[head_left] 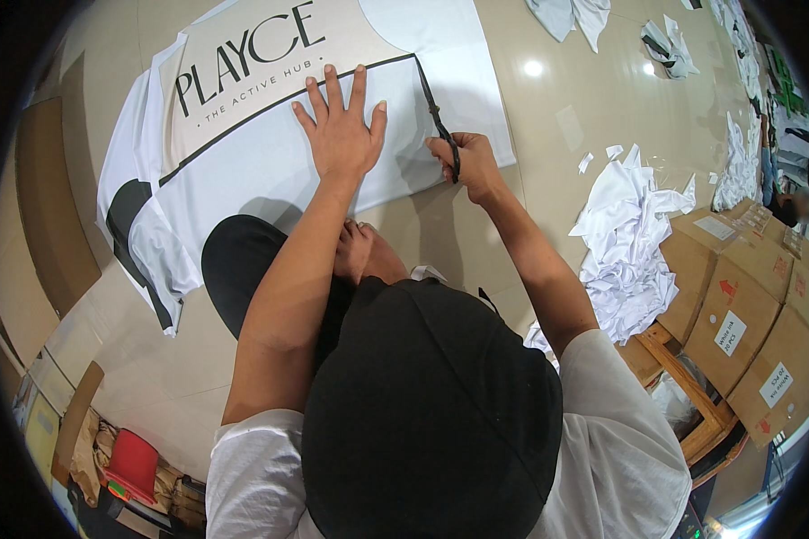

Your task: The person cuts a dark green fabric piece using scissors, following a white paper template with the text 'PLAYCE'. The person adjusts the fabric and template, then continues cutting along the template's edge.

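Note:
A large white cloth (252, 171) lies on the tiled floor, bearing a beige printed panel (243, 126) with dark lettering and a black line along its lower edge. My left hand (342, 135) presses flat on the cloth, fingers spread, their tips over that black line. To its right, my right hand (470, 162) grips a pair of dark scissors (434, 110) by the handles. The scissors lie over the cloth, blades pointing away from me, tips near the right end of the black line. I cannot tell whether the blades are parted.
My bare foot (373, 256) rests by the cloth's near edge. White and black fabric (148, 229) hangs off at left. A heap of white scraps (629, 242) and stacked cardboard boxes (737, 296) stand to the right. A red container (133, 460) sits at lower left.

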`<move>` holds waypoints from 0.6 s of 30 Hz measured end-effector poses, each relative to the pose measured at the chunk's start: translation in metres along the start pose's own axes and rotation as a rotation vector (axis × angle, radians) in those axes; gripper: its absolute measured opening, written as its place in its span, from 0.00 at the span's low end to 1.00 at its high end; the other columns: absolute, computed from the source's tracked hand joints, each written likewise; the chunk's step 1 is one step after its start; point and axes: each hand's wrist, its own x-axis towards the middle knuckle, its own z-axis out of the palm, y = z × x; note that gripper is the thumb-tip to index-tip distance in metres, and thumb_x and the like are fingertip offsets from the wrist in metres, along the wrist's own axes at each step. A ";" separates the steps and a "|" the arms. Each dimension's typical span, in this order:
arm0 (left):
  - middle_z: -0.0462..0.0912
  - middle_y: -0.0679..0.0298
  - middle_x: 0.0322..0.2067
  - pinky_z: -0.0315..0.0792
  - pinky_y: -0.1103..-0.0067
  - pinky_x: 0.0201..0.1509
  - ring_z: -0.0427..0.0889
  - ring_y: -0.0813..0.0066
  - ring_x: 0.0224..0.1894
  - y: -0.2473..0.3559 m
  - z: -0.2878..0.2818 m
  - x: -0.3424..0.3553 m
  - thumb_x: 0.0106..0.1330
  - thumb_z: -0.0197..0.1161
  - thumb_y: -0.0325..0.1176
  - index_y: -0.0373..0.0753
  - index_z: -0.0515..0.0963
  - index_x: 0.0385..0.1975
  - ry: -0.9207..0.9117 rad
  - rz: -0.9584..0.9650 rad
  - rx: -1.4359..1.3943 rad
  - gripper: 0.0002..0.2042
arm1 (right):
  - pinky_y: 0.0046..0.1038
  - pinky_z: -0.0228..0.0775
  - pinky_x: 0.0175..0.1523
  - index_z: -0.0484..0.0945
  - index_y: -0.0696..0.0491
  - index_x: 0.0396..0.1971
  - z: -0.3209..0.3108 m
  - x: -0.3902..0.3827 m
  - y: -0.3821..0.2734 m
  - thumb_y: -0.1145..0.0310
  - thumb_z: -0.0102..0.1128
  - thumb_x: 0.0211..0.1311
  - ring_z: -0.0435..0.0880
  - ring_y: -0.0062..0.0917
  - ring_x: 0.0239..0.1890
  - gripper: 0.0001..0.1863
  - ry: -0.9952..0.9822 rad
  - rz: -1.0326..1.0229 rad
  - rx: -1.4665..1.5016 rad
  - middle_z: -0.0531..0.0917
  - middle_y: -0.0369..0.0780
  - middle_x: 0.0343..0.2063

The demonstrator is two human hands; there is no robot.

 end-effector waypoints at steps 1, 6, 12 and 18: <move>0.47 0.52 0.88 0.34 0.36 0.87 0.38 0.39 0.89 0.000 0.000 0.000 0.84 0.44 0.62 0.61 0.54 0.88 -0.004 -0.002 0.004 0.36 | 0.24 0.64 0.22 0.85 0.60 0.28 0.000 0.000 0.000 0.57 0.80 0.59 0.76 0.18 0.16 0.19 -0.003 -0.004 0.001 0.80 0.34 0.18; 0.47 0.53 0.88 0.33 0.36 0.88 0.37 0.40 0.89 0.000 0.000 0.000 0.84 0.44 0.63 0.61 0.53 0.88 -0.015 -0.004 0.003 0.36 | 0.24 0.64 0.22 0.85 0.59 0.27 0.000 -0.001 -0.001 0.56 0.80 0.59 0.76 0.18 0.16 0.19 0.016 0.007 0.000 0.80 0.34 0.18; 0.47 0.53 0.88 0.33 0.37 0.88 0.37 0.40 0.89 0.000 0.000 0.000 0.84 0.44 0.63 0.61 0.54 0.88 -0.021 -0.007 0.017 0.36 | 0.22 0.63 0.23 0.83 0.57 0.27 0.000 0.000 -0.007 0.57 0.78 0.65 0.74 0.16 0.16 0.19 0.003 0.005 -0.033 0.78 0.32 0.16; 0.50 0.49 0.87 0.36 0.34 0.86 0.40 0.37 0.89 -0.001 0.002 0.000 0.84 0.45 0.62 0.58 0.57 0.88 0.037 0.021 -0.027 0.35 | 0.22 0.62 0.23 0.83 0.57 0.27 0.001 -0.001 -0.011 0.57 0.78 0.65 0.74 0.16 0.16 0.18 -0.005 0.008 -0.023 0.78 0.32 0.16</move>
